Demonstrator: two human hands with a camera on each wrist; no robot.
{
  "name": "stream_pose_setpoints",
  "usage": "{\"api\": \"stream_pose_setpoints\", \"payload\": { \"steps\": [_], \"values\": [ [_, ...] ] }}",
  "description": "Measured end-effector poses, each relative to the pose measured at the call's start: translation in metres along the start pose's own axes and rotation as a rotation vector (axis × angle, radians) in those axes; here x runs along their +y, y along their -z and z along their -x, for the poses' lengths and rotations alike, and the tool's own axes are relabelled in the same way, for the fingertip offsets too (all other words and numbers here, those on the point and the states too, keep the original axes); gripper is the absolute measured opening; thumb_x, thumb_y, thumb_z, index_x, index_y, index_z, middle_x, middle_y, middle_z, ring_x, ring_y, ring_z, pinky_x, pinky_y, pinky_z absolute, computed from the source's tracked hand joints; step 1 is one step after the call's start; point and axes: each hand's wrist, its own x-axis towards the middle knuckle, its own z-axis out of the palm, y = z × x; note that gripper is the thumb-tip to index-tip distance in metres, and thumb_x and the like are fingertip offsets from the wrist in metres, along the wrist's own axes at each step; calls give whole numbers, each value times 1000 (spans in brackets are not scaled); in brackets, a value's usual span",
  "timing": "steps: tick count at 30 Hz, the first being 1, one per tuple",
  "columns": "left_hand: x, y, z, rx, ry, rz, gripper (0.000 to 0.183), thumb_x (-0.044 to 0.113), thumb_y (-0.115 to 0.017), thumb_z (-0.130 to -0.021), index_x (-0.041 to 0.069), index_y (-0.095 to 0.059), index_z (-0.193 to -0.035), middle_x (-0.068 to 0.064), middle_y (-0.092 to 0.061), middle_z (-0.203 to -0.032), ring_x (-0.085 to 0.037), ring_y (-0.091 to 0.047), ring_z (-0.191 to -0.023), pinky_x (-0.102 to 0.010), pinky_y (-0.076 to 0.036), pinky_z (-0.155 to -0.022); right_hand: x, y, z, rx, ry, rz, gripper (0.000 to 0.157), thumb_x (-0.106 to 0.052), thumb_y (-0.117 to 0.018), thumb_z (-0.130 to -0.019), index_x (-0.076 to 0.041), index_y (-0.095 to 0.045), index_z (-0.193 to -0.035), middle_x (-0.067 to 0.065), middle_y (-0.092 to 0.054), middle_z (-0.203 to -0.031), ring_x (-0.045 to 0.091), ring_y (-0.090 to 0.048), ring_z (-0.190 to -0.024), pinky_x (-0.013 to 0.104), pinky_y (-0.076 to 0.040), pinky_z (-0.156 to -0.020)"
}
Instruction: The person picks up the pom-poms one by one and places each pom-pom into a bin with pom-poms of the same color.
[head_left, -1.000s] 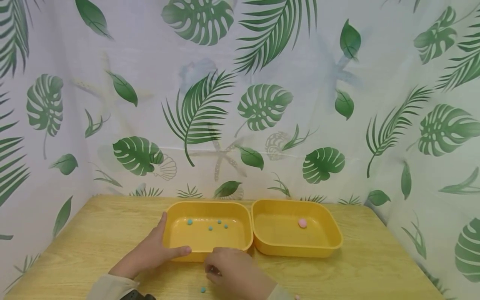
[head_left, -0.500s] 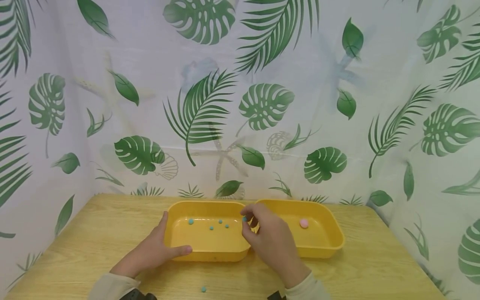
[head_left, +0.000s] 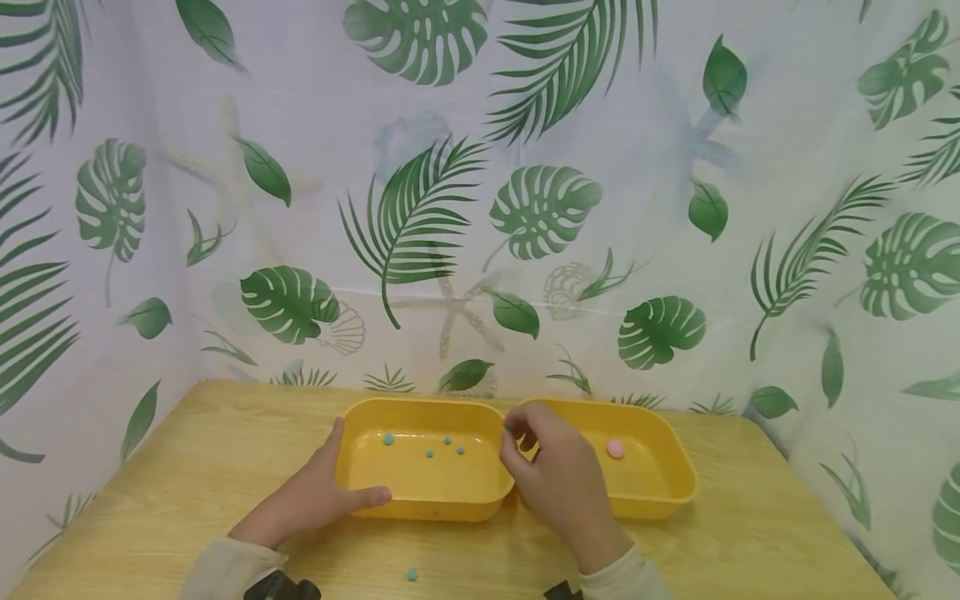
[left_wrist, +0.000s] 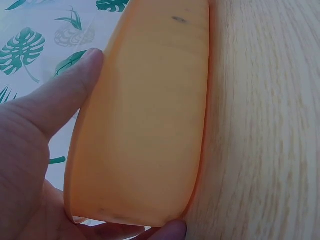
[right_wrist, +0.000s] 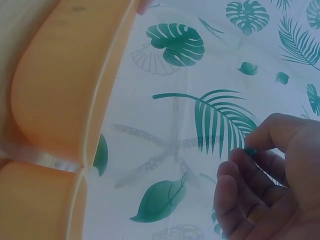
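My left hand grips the left end of a yellow tray, thumb on the front rim and fingers around the end wall. In the left wrist view that tray's wall fills the middle, thumb at its rim. Several small teal balls lie inside it. Above the place where the two trays meet is my right hand, pinching a small teal ball between thumb and index finger. The other fingers are curled loosely. Another teal ball lies on the table in front.
A second yellow tray stands against the first on its right, with a pink ball in it. Both stand on a wooden table. Behind rises a leaf-patterned cloth.
My right hand has risen from the table in front of the left tray to above the trays' meeting rims, pinching a teal ball. The left hand keeps its hold.
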Motion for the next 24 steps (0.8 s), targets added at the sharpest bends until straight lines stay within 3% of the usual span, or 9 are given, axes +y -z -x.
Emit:
{"api": "stream_pose_setpoints", "payload": {
  "steps": [11,19,24],
  "values": [
    [3,0,-1,3,-6,-5,130,61,-73,-71,7,15,-150,-27,-3,-155,-46,-11,-140,-61,-17,-109,5,2,0,-32,-52,-7,15,-5,-68,-80,-17,-63,-88,-10,-59,-84,7,-55,-70,18,-47,-57],
    [-1,5,-3,1,-5,30,129,57,-74,-73,4,15,-149,-27,-4,-155,-46,-16,-139,-61,-19,-109,8,0,1,-33,-17,5,14,-6,-68,-80,-18,-63,-86,-10,-59,-84,7,-55,-70,18,-47,-59],
    [-9,6,-6,3,-30,144,122,46,-82,-70,8,1,-151,-19,-35,-146,-33,-45,-123,-52,-32,-106,10,-1,1,-35,-15,16,13,-8,-69,-81,-19,-63,-85,-11,-59,-82,6,-54,-69,18,-48,-60]
  ]
}}
